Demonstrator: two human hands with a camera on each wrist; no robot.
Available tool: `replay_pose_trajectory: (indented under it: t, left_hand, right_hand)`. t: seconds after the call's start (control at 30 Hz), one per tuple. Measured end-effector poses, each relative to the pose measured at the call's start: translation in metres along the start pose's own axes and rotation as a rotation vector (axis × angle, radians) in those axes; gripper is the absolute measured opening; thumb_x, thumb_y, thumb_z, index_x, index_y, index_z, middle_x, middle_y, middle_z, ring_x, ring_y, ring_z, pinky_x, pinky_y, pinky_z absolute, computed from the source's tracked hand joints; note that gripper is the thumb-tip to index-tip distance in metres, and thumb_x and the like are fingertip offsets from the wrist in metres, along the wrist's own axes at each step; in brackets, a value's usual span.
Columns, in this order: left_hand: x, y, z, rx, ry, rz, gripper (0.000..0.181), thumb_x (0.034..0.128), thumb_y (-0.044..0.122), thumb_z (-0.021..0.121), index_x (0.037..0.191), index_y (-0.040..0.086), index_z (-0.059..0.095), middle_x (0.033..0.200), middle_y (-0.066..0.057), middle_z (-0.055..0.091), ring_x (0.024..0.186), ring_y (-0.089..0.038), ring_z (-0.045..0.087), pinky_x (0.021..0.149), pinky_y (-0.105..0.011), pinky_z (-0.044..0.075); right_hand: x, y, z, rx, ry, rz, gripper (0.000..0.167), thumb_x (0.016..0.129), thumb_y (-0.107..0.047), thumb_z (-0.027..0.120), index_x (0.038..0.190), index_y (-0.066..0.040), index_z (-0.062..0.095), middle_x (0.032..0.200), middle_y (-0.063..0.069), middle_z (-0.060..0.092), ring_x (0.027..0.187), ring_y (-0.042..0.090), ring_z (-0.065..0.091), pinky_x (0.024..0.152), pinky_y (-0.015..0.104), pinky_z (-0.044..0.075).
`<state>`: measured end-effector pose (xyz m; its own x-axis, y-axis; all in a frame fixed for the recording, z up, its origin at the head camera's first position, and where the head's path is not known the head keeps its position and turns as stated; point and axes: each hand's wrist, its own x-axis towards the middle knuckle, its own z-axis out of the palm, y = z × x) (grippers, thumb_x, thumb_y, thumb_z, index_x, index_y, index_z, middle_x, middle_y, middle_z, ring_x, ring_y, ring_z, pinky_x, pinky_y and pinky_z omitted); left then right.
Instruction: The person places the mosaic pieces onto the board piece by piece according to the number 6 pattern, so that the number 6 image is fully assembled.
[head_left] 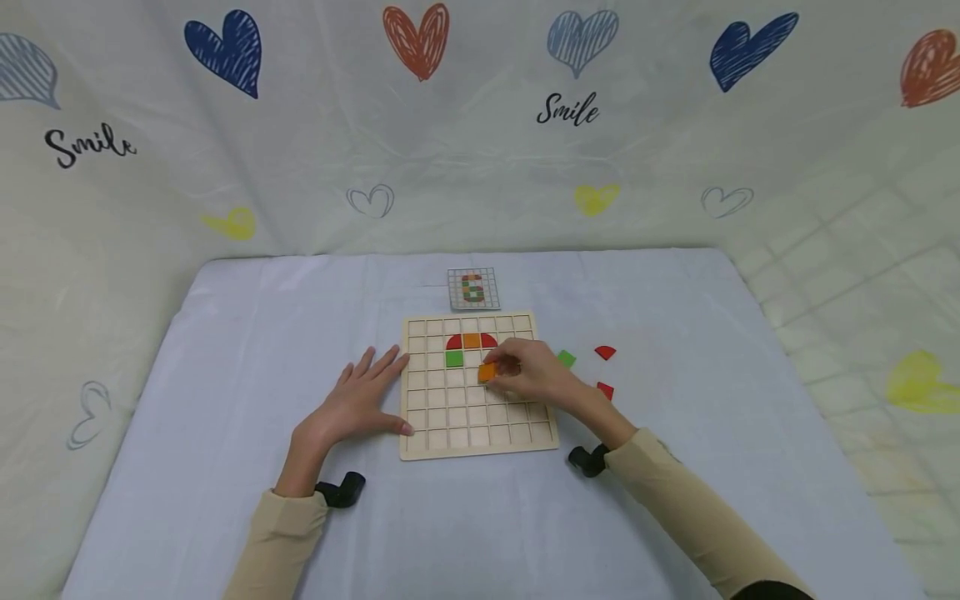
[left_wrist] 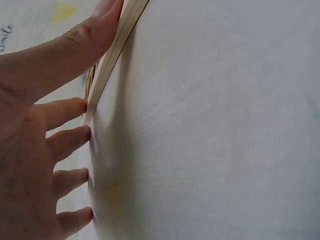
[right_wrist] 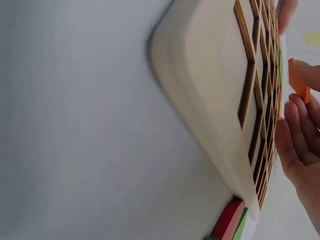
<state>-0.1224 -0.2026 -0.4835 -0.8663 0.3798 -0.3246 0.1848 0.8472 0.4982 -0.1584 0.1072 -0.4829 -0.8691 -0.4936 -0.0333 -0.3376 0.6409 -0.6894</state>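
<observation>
A wooden grid board [head_left: 427,421] lies on the table, with square cells edged by thin ridges. In its upper rows sit an orange square tile [head_left: 471,340] between two red quarter-round tiles [head_left: 453,342], and a green square tile [head_left: 454,358]. My right hand [head_left: 536,371] pinches another orange square tile [head_left: 486,372] between thumb and fingers, over the board; the right wrist view shows this orange tile [right_wrist: 298,82] held above the grid. My left hand [head_left: 354,410] rests with spread fingers at the board's left edge, its thumb [left_wrist: 85,37] touching the side.
Behind the board lies a small card [head_left: 474,289] with a gridded coloured pattern. To the right are loose tiles: a green one [head_left: 566,358], a red quarter-round one [head_left: 605,352] and a red one [head_left: 606,390] partly hidden by my right arm. A white cloth [head_left: 262,350] covers the table.
</observation>
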Motion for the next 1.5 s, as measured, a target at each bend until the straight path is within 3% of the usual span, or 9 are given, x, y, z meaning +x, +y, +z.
replay_pose_trajectory:
  t: [0.33, 0.53, 0.7, 1.03, 1.5]
  left_hand:
    - [0.001, 0.001, 0.000, -0.002, 0.000, -0.005, 0.115, 0.0757, 0.046, 0.090, 0.165, 0.011, 0.025, 0.173, -0.011, 0.015, 0.159, -0.044, 0.000, 0.124, -0.069, 0.003]
    - [0.000, 0.000, 0.000, 0.006, 0.000, -0.006, 0.115, 0.0760, 0.047, 0.089, 0.165, 0.012, 0.024, 0.173, -0.011, 0.014, 0.159, -0.043, -0.001, 0.124, -0.068, 0.003]
    - [0.001, -0.001, 0.000, 0.004, 0.003, -0.002, 0.115, 0.0756, 0.048, 0.089, 0.164, 0.012, 0.025, 0.173, -0.011, 0.015, 0.159, -0.044, 0.000, 0.124, -0.069, 0.004]
    - [0.002, -0.001, 0.000, 0.015, 0.000, -0.004, 0.115, 0.0757, 0.049, 0.089, 0.165, 0.012, 0.025, 0.173, -0.011, 0.015, 0.159, -0.044, 0.000, 0.124, -0.069, 0.005]
    - [0.002, 0.000, 0.000, 0.018, 0.001, 0.003, 0.115, 0.0757, 0.048, 0.089, 0.164, 0.011, 0.025, 0.173, -0.012, 0.015, 0.159, -0.045, 0.001, 0.124, -0.070, 0.005]
  right_hand:
    - [0.013, -0.008, 0.011, -0.039, -0.045, -0.041, 0.029, 0.085, -0.015, 0.085, 0.110, -0.005, 0.075, 0.089, 0.000, 0.071, 0.080, 0.011, 0.059, 0.074, 0.022, 0.052]
    - [0.019, -0.012, 0.016, -0.032, -0.069, -0.076, 0.027, 0.086, -0.015, 0.083, 0.110, -0.006, 0.075, 0.097, 0.002, 0.074, 0.087, 0.012, 0.065, 0.079, 0.023, 0.056]
    - [0.024, -0.014, 0.021, -0.096, -0.081, -0.110, 0.026, 0.087, -0.017, 0.083, 0.110, -0.007, 0.075, 0.099, 0.001, 0.074, 0.087, 0.012, 0.062, 0.080, 0.024, 0.055]
    - [0.026, -0.021, 0.028, -0.270, -0.039, -0.153, 0.025, 0.088, -0.023, 0.083, 0.110, -0.012, 0.078, 0.100, 0.002, 0.069, 0.089, 0.015, 0.056, 0.081, 0.031, 0.052]
    - [0.025, -0.023, 0.033, -0.291, -0.004, -0.162, 0.028, 0.085, -0.023, 0.086, 0.110, -0.014, 0.078, 0.108, 0.003, 0.072, 0.098, 0.019, 0.060, 0.085, 0.034, 0.056]
